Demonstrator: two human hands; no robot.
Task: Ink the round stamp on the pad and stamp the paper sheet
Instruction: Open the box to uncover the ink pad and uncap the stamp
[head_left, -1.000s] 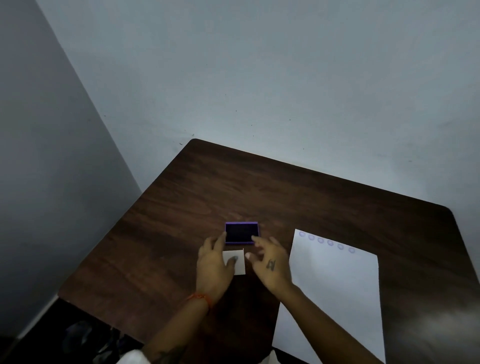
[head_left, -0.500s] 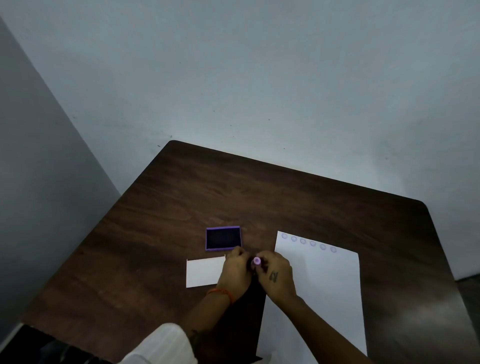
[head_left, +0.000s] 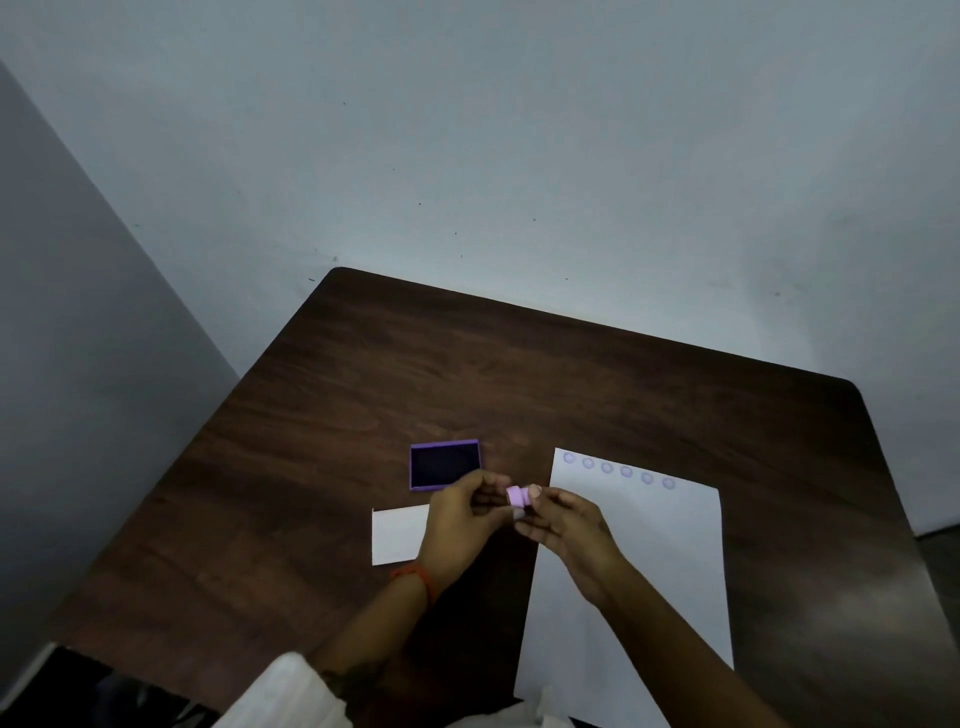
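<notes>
A small lilac round stamp (head_left: 518, 495) is held above the table between the fingertips of both hands. My left hand (head_left: 460, 525) grips it from the left, my right hand (head_left: 566, 530) from the right. Just beyond them lies the open purple ink pad (head_left: 443, 464) with its dark inked face up. To the right lies the white paper sheet (head_left: 644, 571), with a row of several faint round purple stamp marks (head_left: 616, 469) along its far edge.
A small white card (head_left: 397, 535) lies flat left of my left hand. The dark wooden table (head_left: 519, 374) stands in a corner against pale walls; its left edge drops to a dark floor.
My hands left the white card and the pad area, came together and now hold the lilac stamp, raised slightly. The camera view shifted, so the card shows uncovered to the left.
</notes>
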